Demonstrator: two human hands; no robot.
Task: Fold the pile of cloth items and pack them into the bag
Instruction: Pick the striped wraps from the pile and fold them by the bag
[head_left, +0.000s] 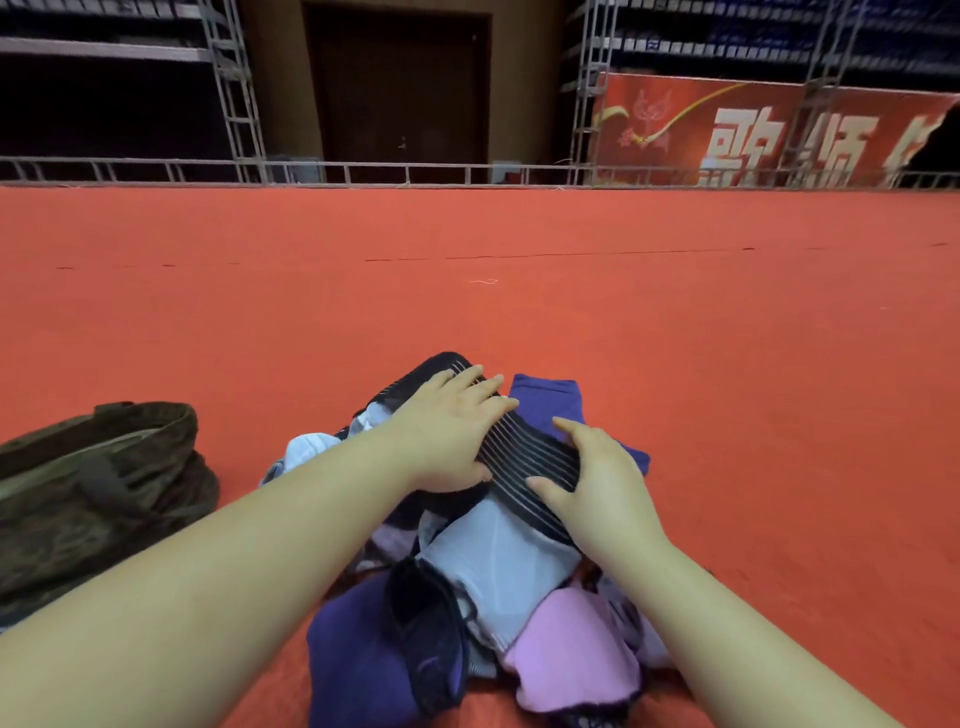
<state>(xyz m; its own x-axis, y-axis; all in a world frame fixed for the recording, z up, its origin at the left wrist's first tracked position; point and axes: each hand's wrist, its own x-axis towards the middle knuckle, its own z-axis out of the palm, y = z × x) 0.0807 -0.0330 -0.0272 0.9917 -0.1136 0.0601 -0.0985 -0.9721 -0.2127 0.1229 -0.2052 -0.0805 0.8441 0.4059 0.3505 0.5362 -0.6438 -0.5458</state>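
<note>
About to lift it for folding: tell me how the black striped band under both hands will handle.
The black striped band probably flops: it already bends over the pile. Its ribbing suggests stretch. It looks thin, so likely light for the left hand and right hand.

I see the black striped cloth (524, 457) stretched flat atop the pile (498, 571) of purple, pink and pale-blue items on the red carpet; the camouflage bag (93, 493) lies left, well apart.
</note>
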